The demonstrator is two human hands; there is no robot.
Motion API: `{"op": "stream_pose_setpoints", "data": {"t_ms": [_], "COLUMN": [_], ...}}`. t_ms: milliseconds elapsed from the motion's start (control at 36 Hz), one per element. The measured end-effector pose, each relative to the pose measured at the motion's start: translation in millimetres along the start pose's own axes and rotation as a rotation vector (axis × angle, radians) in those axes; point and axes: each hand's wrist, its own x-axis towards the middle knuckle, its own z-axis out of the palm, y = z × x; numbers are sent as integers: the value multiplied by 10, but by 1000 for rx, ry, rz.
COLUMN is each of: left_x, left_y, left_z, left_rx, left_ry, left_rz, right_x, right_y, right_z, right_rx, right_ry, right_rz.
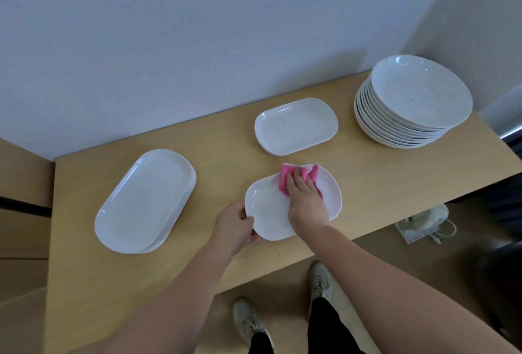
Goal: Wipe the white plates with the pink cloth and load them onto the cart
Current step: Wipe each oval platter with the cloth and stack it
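Wood table (367,184): R hand (306,198) w/ cloth (285,179) on plate (268,212)

No text, label, brand, number or sign can be read anywhere in this view (the white plates (293,203), the pink cloth (299,177) and the wooden surface (226,153) are all plain and unmarked).
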Motion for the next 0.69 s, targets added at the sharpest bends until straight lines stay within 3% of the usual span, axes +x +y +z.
{"op": "stream_pose_setpoints", "data": {"t_ms": [83,194,306,389,528,694], "left_x": [1,-9,41,92,156,188], "left_y": [-8,-40,25,83,104,208], "left_z": [-4,-23,-43,-58,1,28], "left_rx": [-32,-61,-274,-268,-16,440], "left_ry": [-6,-41,-100,-61,82,143], "left_rz": [1,9,-110,-164,-87,63], "right_x": [-69,-80,-162,-265,-404,-508], "right_y": [-167,-282,-271,-227,-72,138], "right_z": [87,136,111,89,104,-107], "right_rx": [-21,-76,36,88,140,142], "right_ry": [-107,-117,-95,-121,-176,-232], "right_rz": [-120,-259,-389,-449,-474,-517]}}
